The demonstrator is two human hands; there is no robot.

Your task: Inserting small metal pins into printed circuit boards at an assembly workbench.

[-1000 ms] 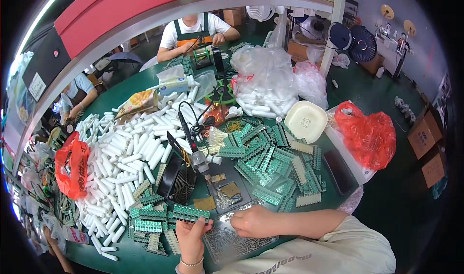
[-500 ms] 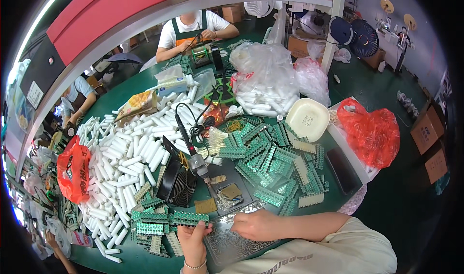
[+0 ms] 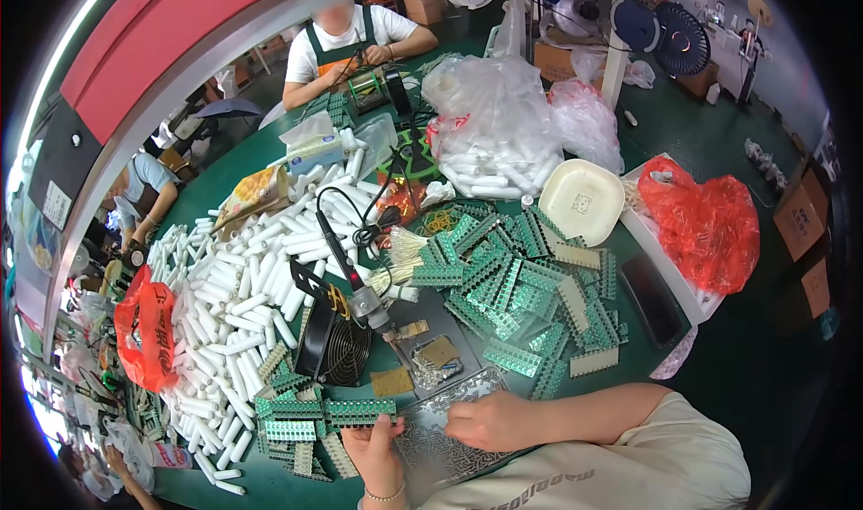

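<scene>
Left hand (image 3: 379, 447) pinching a green terminal strip (image 3: 360, 411) at the worktop (image 3: 225, 164) near edge, right hand (image 3: 490, 420) curled flat on the metal tray (image 3: 449, 452), small fan (image 3: 328, 348) close behind, white tubes (image 3: 234, 285) crowding left

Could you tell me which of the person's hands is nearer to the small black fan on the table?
Left. The left hand holds a green strip just below the small black fan; the right hand lies farther right on the metal tray.

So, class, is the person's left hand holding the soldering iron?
No. The left hand grips a green strip of connector blocks, while the soldering iron sits in its stand further up the table.
</scene>
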